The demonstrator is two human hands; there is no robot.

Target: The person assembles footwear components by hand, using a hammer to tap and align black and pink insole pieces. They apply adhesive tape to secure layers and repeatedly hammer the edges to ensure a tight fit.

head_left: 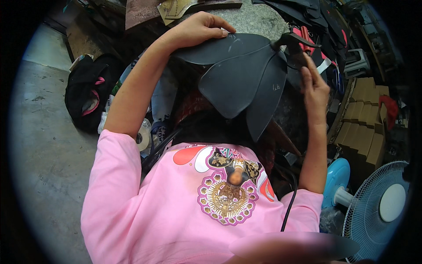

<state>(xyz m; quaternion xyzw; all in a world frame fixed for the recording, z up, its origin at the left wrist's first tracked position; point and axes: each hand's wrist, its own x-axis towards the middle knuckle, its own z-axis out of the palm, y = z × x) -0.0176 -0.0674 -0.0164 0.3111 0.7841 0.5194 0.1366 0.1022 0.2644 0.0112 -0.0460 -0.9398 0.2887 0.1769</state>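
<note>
Dark grey, leather-like panels (233, 83), stitched or joined into a petal-like shape, spread out in front of me with small pale chalk marks on them. My left hand (198, 31) grips the far left edge of the panels, its thumb and index finger near one mark. At the right end, my right hand (314, 90) is closed around the handle of a dark hammer (295, 40). The hammer's head lies over the narrow end where the panels meet. Part of the handle is hidden by my fingers.
A grey stone slab (263, 20) lies beyond the panels. Red handles (304, 38) and black sheets (303, 11) are behind the hammer. Brown cardboard boxes (362, 123) and a blue-and-white fan (382, 207) stand at right. A black bag (88, 94) sits at left on the concrete floor (48, 163).
</note>
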